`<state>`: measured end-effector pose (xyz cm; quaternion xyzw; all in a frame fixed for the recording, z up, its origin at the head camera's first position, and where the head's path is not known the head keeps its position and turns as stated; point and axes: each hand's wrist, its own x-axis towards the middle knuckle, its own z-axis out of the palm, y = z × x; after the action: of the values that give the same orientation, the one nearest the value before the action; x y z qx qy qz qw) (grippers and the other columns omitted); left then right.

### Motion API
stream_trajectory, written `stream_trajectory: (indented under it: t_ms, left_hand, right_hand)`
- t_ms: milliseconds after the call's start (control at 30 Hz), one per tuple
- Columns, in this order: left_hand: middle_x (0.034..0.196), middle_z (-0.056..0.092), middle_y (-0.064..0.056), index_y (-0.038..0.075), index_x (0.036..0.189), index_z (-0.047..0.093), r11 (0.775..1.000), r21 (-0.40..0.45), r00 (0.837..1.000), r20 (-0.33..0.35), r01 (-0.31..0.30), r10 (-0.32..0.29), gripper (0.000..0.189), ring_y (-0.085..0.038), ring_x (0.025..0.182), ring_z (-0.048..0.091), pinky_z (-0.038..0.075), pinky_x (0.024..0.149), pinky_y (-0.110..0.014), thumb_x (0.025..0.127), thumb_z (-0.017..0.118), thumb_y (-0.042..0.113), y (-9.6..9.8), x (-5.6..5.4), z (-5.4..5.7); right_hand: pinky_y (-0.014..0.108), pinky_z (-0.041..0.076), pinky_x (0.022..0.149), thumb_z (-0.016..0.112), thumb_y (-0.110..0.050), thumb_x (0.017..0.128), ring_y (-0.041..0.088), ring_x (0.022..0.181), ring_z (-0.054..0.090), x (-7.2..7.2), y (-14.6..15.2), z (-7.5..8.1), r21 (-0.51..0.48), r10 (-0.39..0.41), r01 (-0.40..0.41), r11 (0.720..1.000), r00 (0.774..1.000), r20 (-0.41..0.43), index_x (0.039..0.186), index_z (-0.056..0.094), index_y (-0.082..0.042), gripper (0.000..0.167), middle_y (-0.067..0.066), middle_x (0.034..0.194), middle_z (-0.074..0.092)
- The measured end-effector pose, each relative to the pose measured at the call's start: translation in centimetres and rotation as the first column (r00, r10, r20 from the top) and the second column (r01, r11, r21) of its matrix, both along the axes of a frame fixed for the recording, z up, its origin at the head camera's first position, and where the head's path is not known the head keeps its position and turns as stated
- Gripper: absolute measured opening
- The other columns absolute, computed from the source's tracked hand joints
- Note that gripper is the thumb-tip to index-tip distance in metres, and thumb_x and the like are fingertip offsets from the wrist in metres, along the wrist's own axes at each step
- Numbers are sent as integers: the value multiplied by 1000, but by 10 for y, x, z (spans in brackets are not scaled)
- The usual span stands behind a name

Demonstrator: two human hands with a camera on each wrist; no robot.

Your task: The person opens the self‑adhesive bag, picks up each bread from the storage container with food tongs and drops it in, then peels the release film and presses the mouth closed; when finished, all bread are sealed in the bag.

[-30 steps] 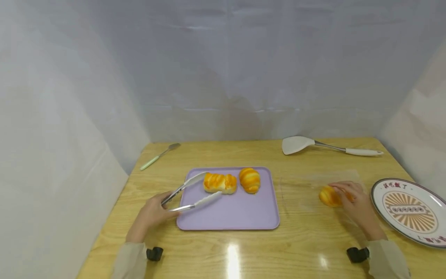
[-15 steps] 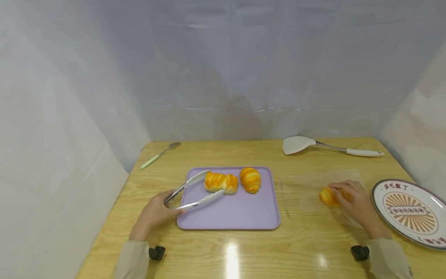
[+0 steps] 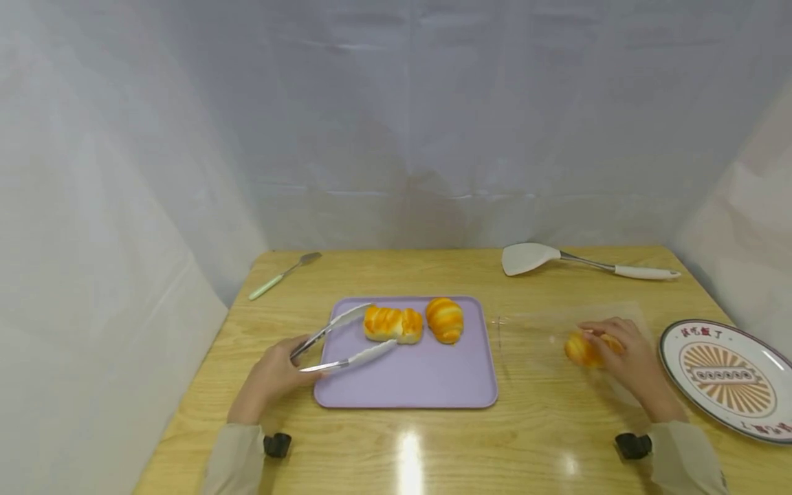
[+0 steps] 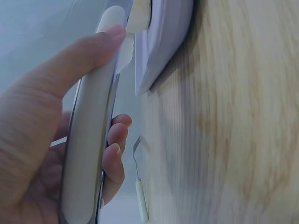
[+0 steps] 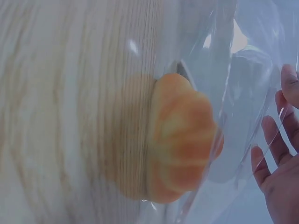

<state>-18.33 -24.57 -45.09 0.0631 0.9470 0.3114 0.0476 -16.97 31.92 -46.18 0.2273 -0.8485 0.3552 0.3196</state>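
My left hand (image 3: 273, 377) grips a pair of tongs (image 3: 349, 362) at the left of the lilac tray (image 3: 408, 385). Their white tips are spread on either side of a loaf-shaped bread (image 3: 390, 324). A rounded, striped bread roll (image 3: 443, 320) lies beside it on the tray. In the left wrist view, the thumb lies along the tongs' broad handle (image 4: 88, 140) and the fingers curl underneath. My right hand (image 3: 628, 357) pinches the film of a clear plastic bag (image 3: 535, 337). Inside the bag rests another striped roll (image 5: 182, 144), partly hidden by the hand in the head view.
A white turner (image 3: 529, 258) lies along the table's back edge. To the right is a large patterned plate (image 3: 724, 378). A small green-handled utensil (image 3: 275, 282) lies at the back left. White sheeting (image 3: 396, 137) encloses the wooden table (image 3: 346, 454).
The bag's left end shows more clearly than before. My right hand has shifted only slightly, and the left hand and tongs stay almost where they were.
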Motion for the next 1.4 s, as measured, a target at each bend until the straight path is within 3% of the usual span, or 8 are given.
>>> stream_trajectory:
  t_ms: [267,467,633,767,1100,1300,1400]
  left_hand:
    - [84,60,-6,0,130,59,999,-37,998,-57,-4,2,73,-17,77,52,44,67,-32,71,86,35,-2,5,-3]
    - [73,54,-1,-1,129,60,999,31,999,-37,-19,20,73,-13,65,47,40,56,-25,70,87,35,2,12,-1]
    - [72,53,-2,-3,130,58,994,110,1000,-22,-3,6,74,-10,61,45,41,51,-21,71,87,31,16,16,3]
    - [74,55,-3,-3,130,58,991,128,999,-33,30,-26,73,-10,61,45,41,51,-20,70,87,29,38,19,6]
    - [84,65,-6,3,120,66,994,46,981,-169,103,-94,67,-11,70,51,45,61,-25,64,90,31,125,25,15]
    - [105,71,-14,1,120,66,993,66,984,-153,100,-89,67,-25,89,65,55,77,-42,65,89,33,165,28,15]
    - [105,71,-14,3,120,66,991,99,988,-134,85,-72,66,-28,92,66,55,80,-45,65,89,32,178,30,15]
  right_hand:
    - [3,31,90,67,9,84,-14,102,43,3,-1,-1,-13,-32,33,999,998,60,97,72,2,16,-24,102,56]
    - [3,30,93,66,11,84,-13,105,42,4,-3,-1,-47,-52,56,997,996,71,100,71,3,19,-27,106,54]
    - [5,29,93,67,12,82,-11,106,42,5,-4,-1,-80,-52,59,995,995,80,100,72,4,20,-28,107,54]
    - [7,28,92,69,8,82,-11,106,42,6,-6,-4,-98,-56,66,993,993,106,100,72,2,19,-32,108,54]
    - [5,29,94,69,17,76,-10,106,43,4,-15,-9,-140,-47,62,988,993,112,97,72,4,25,-33,108,55]
    - [5,30,95,69,14,78,-9,106,46,4,-16,-7,-171,-60,75,982,994,92,101,74,-4,29,-11,102,67]
    - [4,31,94,69,14,80,-10,105,47,4,-16,-7,-187,-73,89,978,993,88,102,75,-7,31,-7,102,68]
